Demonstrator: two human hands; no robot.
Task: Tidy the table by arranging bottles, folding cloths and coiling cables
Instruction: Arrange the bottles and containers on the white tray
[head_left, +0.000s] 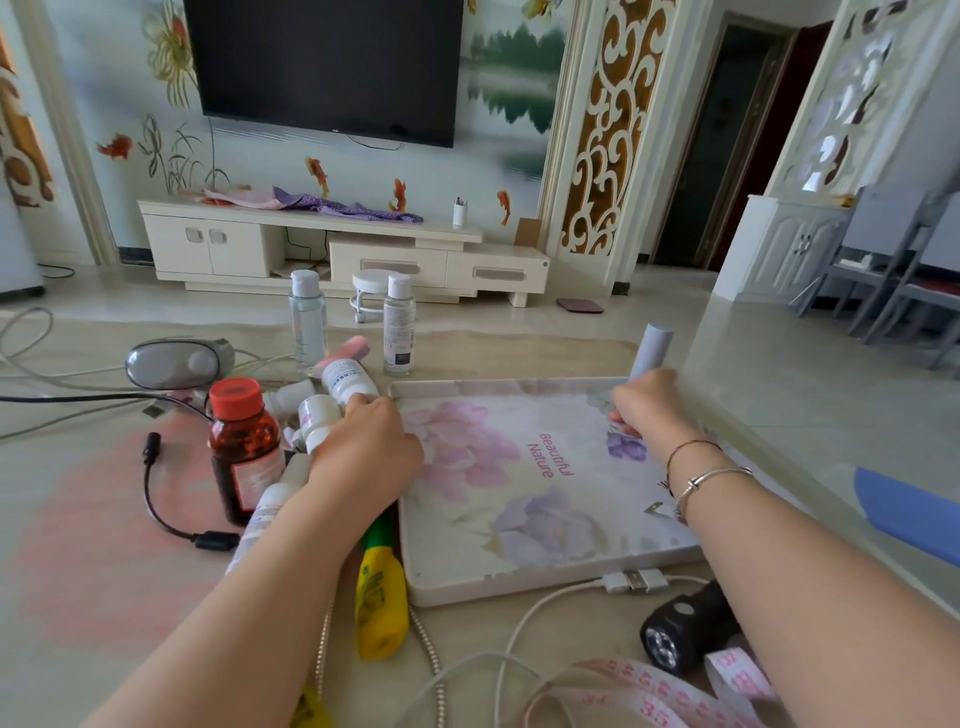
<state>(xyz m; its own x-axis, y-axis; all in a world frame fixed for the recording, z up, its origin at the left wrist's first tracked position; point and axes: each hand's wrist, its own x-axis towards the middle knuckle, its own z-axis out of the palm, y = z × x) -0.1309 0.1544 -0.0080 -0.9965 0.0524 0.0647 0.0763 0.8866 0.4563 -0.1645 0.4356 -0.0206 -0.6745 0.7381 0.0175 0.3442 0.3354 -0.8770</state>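
A floral tray lies flat on the table in front of me. My right hand grips a pale grey-lilac tube bottle upright at the tray's far right corner. My left hand is curled round a small white bottle in a cluster left of the tray. That cluster holds a white bottle with a pink cap, an amber bottle with a red cap and a yellow bottle with a green top. Two clear bottles stand behind.
Black cable and white cables trail at the left near a grey device. A white USB cable, black flashlight, pink measuring tape and beaded cord lie near me. Blue cloth sits at right.
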